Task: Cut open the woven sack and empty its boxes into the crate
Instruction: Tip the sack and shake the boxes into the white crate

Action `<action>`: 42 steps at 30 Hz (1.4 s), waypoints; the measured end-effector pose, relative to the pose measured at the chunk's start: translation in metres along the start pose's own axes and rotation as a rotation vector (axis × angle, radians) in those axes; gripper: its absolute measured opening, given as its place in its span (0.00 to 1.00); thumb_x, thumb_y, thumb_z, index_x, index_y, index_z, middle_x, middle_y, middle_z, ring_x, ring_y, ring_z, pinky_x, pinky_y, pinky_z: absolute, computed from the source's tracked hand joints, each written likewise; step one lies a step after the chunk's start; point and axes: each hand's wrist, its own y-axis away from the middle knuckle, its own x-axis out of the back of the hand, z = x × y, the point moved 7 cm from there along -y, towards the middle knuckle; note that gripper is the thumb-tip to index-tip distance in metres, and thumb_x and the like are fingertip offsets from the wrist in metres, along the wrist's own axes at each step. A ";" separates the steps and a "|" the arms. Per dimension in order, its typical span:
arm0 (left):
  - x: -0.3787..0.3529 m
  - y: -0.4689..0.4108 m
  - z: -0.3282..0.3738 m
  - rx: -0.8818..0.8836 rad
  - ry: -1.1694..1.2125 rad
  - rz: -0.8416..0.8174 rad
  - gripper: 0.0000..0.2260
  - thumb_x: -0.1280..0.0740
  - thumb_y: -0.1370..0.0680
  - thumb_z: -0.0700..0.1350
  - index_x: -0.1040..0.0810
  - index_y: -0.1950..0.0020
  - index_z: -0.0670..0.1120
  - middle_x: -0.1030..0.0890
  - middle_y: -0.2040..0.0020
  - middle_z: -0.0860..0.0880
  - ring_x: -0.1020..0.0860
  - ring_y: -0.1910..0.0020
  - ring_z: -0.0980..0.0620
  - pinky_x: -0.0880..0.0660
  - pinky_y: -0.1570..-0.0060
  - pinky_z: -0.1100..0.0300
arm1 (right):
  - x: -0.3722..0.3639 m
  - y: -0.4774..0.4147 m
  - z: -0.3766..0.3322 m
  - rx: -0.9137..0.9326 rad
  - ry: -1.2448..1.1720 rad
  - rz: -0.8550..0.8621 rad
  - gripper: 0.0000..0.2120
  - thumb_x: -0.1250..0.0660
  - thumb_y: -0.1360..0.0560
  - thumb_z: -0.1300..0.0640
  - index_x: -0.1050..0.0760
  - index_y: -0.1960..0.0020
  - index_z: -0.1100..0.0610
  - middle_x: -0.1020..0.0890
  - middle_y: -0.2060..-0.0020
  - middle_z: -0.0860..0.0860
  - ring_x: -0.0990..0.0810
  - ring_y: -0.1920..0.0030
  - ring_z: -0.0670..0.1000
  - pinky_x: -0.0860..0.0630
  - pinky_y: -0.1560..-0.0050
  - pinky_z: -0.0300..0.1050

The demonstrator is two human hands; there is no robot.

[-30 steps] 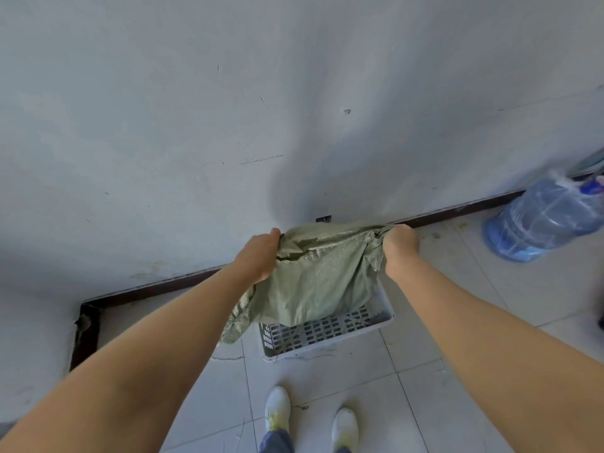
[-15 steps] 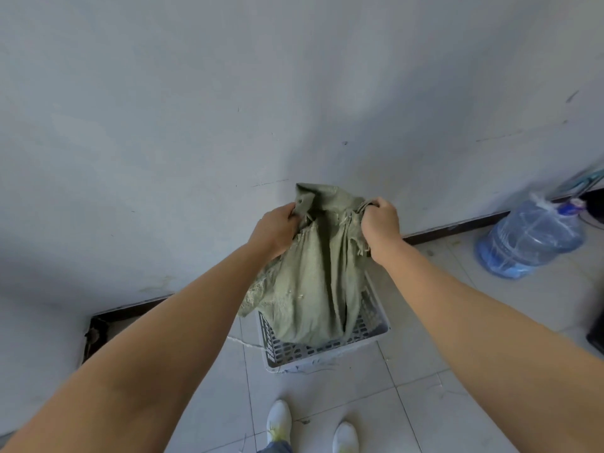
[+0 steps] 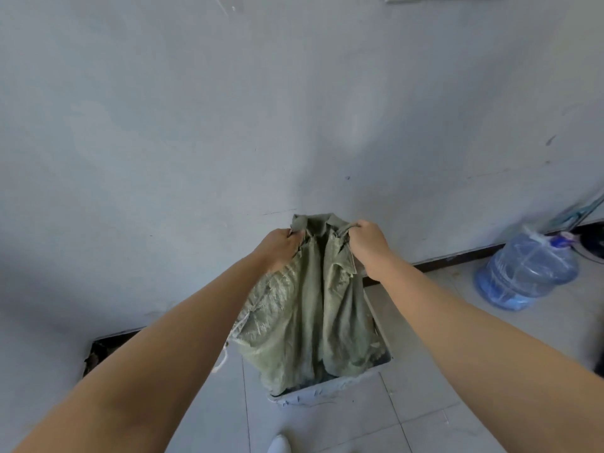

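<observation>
A green woven sack (image 3: pixel 310 315) hangs upside down over a white slotted crate (image 3: pixel 327 389) on the tiled floor by the wall. My left hand (image 3: pixel 279 245) grips the sack's upper left corner, and my right hand (image 3: pixel 367 243) grips its upper right corner. The sack's frayed lower end reaches down into the crate and hides most of it. No boxes show; the crate's inside is covered by the sack.
A large blue water bottle (image 3: pixel 524 273) stands on the floor at the right, near the dark baseboard (image 3: pixel 457 256). A grey wall rises directly behind the crate. The toe of my white shoe (image 3: pixel 279 446) shows at the bottom edge. Cables and a dark object lie far right.
Both hands have lifted the sack higher and drawn closer together, so the sack now hangs long and narrow over the crate instead of spread wide.
</observation>
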 end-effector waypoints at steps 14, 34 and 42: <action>0.040 0.016 0.066 -0.080 0.648 -0.179 0.16 0.40 0.20 0.50 0.23 0.39 0.41 0.20 0.41 0.41 0.21 0.45 0.44 0.25 0.40 0.47 | -0.020 0.027 -0.062 0.122 -0.031 -0.268 0.46 0.21 0.36 0.54 0.45 0.27 0.52 0.26 0.38 0.52 0.25 0.41 0.53 0.28 0.40 0.49; 0.095 0.034 0.043 0.049 -0.264 0.142 0.18 0.31 0.26 0.54 0.27 0.46 0.43 0.18 0.51 0.41 0.21 0.62 0.48 0.26 0.67 0.60 | 0.046 0.005 -0.114 0.060 -0.300 0.172 0.12 0.35 0.28 0.64 0.22 0.46 0.67 0.18 0.50 0.64 0.18 0.50 0.61 0.20 0.48 0.57; 0.054 0.040 0.076 -0.220 0.570 -0.329 0.37 0.29 0.26 0.42 0.48 0.26 0.56 0.28 0.41 0.61 0.26 0.42 0.57 0.23 0.44 0.57 | 0.035 0.001 -0.097 -0.154 -0.265 -0.089 0.12 0.32 0.27 0.60 0.22 0.45 0.64 0.18 0.49 0.61 0.18 0.53 0.59 0.20 0.48 0.54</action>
